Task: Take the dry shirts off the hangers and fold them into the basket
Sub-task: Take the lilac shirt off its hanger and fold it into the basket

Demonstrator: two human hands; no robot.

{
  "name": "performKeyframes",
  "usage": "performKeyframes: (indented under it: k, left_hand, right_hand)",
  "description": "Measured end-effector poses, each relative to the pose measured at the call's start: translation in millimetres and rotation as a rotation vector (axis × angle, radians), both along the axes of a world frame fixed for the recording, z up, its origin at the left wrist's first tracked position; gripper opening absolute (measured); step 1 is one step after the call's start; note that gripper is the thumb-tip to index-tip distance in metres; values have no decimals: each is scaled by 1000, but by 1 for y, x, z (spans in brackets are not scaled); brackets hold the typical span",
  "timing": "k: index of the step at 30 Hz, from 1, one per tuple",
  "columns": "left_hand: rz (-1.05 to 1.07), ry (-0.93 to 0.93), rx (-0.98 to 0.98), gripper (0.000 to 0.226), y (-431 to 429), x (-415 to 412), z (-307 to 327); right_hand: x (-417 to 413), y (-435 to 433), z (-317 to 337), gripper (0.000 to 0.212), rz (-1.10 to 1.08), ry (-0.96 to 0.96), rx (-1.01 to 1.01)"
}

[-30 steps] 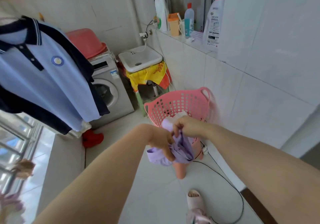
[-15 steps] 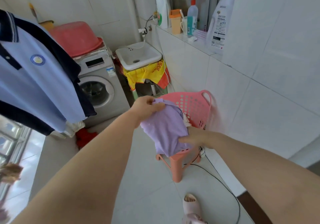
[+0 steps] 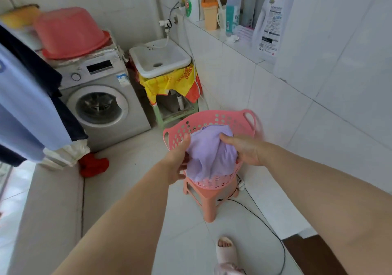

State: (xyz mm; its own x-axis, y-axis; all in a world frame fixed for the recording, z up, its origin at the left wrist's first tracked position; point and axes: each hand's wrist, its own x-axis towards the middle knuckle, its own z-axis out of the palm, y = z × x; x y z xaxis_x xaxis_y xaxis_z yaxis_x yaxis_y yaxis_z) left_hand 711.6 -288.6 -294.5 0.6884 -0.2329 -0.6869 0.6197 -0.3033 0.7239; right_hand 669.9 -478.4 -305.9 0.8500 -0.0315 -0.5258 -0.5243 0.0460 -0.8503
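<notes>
A folded lilac shirt [image 3: 209, 153] rests in the mouth of the pink perforated basket [image 3: 212, 120], which stands on a pink stool [image 3: 209, 202]. My left hand [image 3: 177, 162] grips the shirt's left edge at the basket's near rim. My right hand [image 3: 244, 149] presses on the shirt's right side with fingers over the cloth. A light-blue polo shirt with navy trim [image 3: 25, 105] hangs at the left edge; its hanger is out of view.
A washing machine [image 3: 99, 96] with a red basin [image 3: 70, 32] on top stands at the back left, a white sink [image 3: 159, 58] beside it. Detergent bottles [image 3: 269, 15] line the tiled ledge on the right. A black cable [image 3: 267, 226] runs across the floor near my slippered foot [image 3: 226, 251].
Both hands have spread the bunched lilac shirt flat, then lowered it into the basket's opening. My view has shifted downward and closer to the basket.
</notes>
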Motion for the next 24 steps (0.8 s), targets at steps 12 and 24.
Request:
performKeyframes:
  k: [12, 24]
  left_hand:
    - [191, -680, -306, 15, -24, 50, 70]
    - [-17, -166, -269, 71, -5, 36, 45]
  right_hand:
    - [32, -15, 8, 46, 57, -173, -229]
    - [22, -11, 29, 25, -255, -99, 311]
